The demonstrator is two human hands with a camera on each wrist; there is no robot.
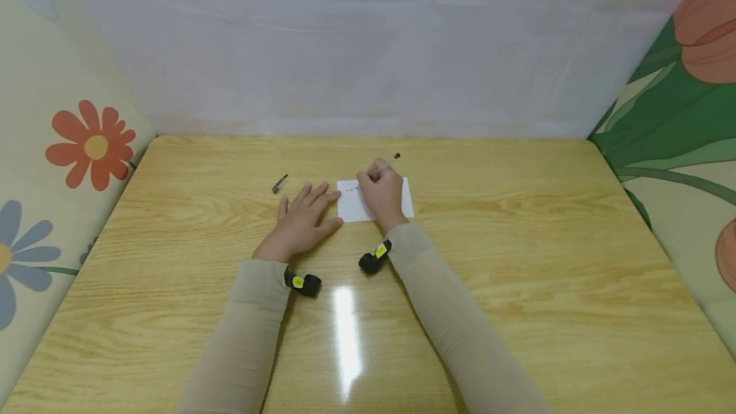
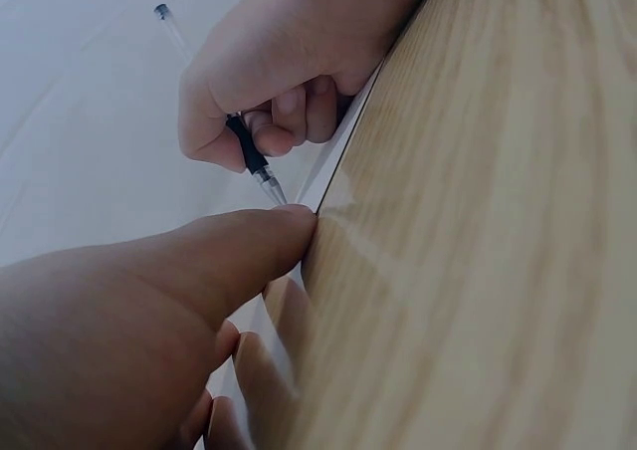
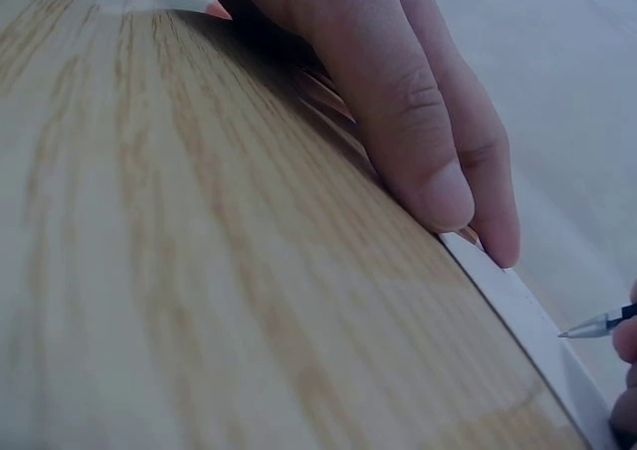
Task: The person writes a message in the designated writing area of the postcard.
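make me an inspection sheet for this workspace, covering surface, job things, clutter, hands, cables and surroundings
Surface: wood-grain table, with a bright reflection toward the front.
Job's things: white paper lies flat with small dark marks near its far edge; uncapped pen points down at it, tip contact unclear.
Clutter: pen cap lies on the table, left of the paper and apart from it.
Hands: left hand touches the paper's left side, fingers spread; right hand grips the pen.
Cables: nothing seen.
Surroundings: white backdrop behind; flower-patterned panels on both sides.
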